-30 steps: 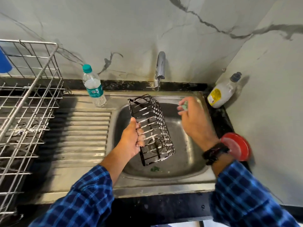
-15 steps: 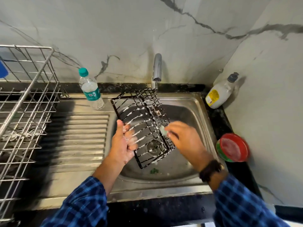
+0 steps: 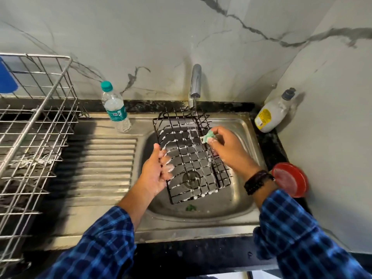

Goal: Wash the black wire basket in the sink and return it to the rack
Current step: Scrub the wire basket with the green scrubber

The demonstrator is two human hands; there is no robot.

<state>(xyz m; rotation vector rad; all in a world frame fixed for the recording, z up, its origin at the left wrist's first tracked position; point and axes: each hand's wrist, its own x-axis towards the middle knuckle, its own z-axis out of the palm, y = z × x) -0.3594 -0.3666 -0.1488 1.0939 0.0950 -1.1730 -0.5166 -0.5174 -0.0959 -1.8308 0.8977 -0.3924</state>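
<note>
The black wire basket (image 3: 189, 156) hangs over the steel sink (image 3: 247, 133), its open side tilted toward me and its wires streaked with white soap foam. My left hand (image 3: 157, 171) grips the basket's left edge with soapy fingers. My right hand (image 3: 227, 150) pinches a small green scrub pad (image 3: 209, 135) and presses it against the basket's upper right wires. The silver dish rack (image 3: 38, 121) stands on the counter at the far left.
A tap (image 3: 195, 83) rises behind the sink, no water visibly running. A water bottle (image 3: 115, 108) stands on the ribbed drainboard (image 3: 100, 164). A soap bottle (image 3: 274, 111) leans in the right corner. A red dish (image 3: 289, 179) sits right of the sink. A blue object (image 3: 7, 79) hangs on the rack.
The basket has turned from edge-on to facing me. My right hand with the pad has moved from the basket's middle up to its upper right wires.
</note>
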